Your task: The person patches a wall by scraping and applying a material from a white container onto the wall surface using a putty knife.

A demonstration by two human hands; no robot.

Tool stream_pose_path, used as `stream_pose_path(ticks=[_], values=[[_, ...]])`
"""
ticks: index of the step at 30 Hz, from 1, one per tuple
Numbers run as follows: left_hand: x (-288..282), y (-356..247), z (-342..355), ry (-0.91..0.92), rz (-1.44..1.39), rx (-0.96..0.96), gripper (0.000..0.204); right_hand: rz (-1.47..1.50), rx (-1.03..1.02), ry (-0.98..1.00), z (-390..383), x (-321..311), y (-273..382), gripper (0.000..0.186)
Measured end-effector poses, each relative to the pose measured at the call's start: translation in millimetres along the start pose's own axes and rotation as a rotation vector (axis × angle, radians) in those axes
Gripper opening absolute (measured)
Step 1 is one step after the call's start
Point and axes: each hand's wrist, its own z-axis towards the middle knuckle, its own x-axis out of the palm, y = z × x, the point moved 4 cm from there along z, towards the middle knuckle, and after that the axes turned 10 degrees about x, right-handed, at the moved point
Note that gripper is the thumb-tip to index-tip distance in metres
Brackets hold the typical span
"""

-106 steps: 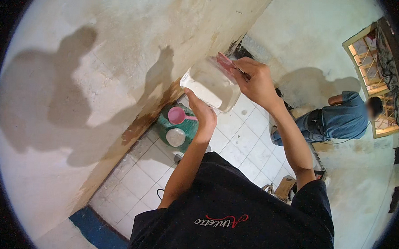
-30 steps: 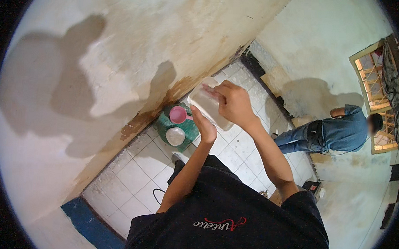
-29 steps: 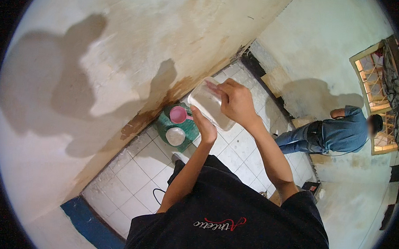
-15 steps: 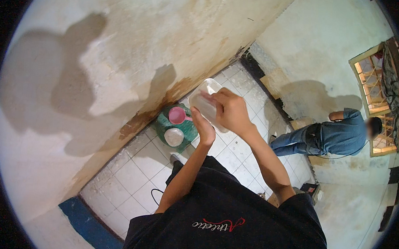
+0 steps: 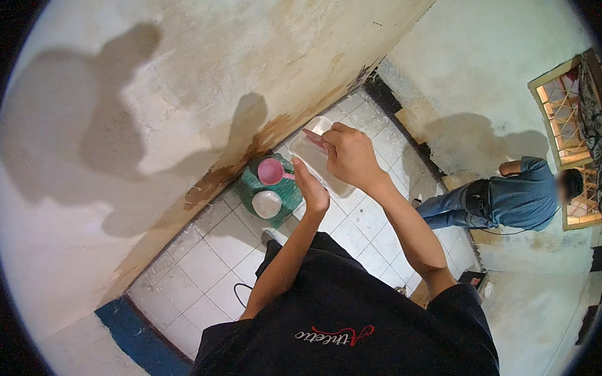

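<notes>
My left hand (image 5: 310,188) is closed round the near-left side of a white rectangular plastic container (image 5: 338,186), holding it up in front of me. My right hand (image 5: 351,156) grips a pinkish-red flat tool (image 5: 315,137), perhaps a scraper, which reaches over the container's upper end. Whether its edge touches the inside I cannot tell. Below and left of my hands, a green sack or sheet (image 5: 283,204) lies on the floor with a pink long-handled dipper (image 5: 271,172) and a round whitish object (image 5: 267,204) on it.
A stained wall (image 5: 136,113) runs along my left. A white tiled floor (image 5: 203,271) lies below, with a dark cable (image 5: 240,295). A co-worker (image 5: 515,201) in blue stands at the right by a barred window (image 5: 559,115); boxes (image 5: 471,279) lie near the lower right.
Since the oldest frame, both hands and the container have moved lower, and the tool has swung leftward and down over the container. Over the last second it has shifted only slightly.
</notes>
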Motion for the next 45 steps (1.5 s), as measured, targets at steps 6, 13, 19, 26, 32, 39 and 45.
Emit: stream_pose_path(ticks=[6,13,19,26,32,39,45], values=[[-6.3,-2.7,4.1,0.055,-0.029,-0.027,0.065,0.096,0.021,-0.019,-6.7,1.9,-9.4,0.012],[-6.9,-10.9,3.2,0.036,-0.008,-0.083,0.068,0.328,0.167,-0.075,-26.2,20.9,-37.1,0.012],[-9.2,-7.3,0.2,0.063,0.046,-0.122,0.069,0.421,0.325,-0.091,-39.4,37.9,-58.0,0.011],[-19.9,-7.1,5.2,0.094,0.038,-0.124,0.069,0.399,0.151,-0.098,-47.2,26.1,-27.1,0.011],[-8.9,-18.3,2.5,0.063,0.045,-0.12,0.07,0.276,0.191,-0.181,-40.2,19.5,-31.1,0.012],[-21.2,-4.8,6.5,0.024,0.067,-0.105,0.069,0.35,0.117,-0.097,-48.9,42.2,-31.4,0.013],[-29.3,-6.0,6.2,0.152,0.067,-0.093,0.067,0.263,0.103,-0.081,-54.6,45.2,-26.7,0.013]])
